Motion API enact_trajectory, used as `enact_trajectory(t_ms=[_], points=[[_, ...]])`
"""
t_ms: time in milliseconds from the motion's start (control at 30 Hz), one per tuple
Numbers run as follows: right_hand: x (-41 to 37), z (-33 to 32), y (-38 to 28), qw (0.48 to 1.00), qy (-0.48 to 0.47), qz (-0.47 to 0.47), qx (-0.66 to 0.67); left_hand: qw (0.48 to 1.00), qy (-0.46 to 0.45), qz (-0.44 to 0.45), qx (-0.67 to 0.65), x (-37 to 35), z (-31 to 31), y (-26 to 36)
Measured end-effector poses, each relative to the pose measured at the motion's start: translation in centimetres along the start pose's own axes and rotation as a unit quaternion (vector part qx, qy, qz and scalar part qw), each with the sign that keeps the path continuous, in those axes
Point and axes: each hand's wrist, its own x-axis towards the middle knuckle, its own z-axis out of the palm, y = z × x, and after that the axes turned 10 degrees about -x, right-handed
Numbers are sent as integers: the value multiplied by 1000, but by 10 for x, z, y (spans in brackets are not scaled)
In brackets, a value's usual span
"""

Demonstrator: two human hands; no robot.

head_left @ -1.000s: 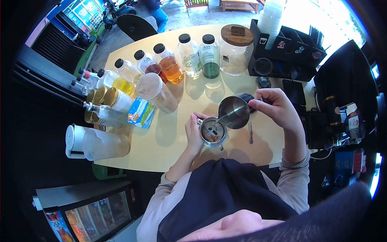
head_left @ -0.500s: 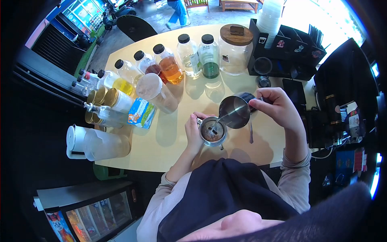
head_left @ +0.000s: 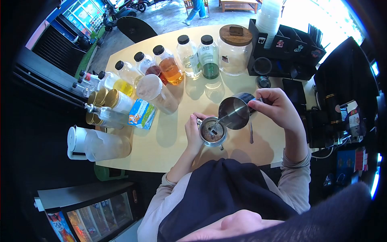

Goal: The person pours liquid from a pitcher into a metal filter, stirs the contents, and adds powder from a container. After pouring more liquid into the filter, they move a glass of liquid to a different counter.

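The right hand, closed around the handle of the steel pitcher, tips it just above the cup. The left hand grips that cup on the counter. A steeper tilt could overflow its rim.

Single head-worn fisheye view, looking steeply down from above, close over the bench, street beyond its far edge

No legible text or labels

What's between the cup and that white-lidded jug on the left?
In the head view, only the left hand gripping the cup, then bare tabletop up to the jug.
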Motion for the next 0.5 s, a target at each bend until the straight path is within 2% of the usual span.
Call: enact_trajectory(t_ms=[500], points=[[-2, -1, 3, 999, -1, 8, -35, 1000, 4, 2, -3, 0, 0, 0]])
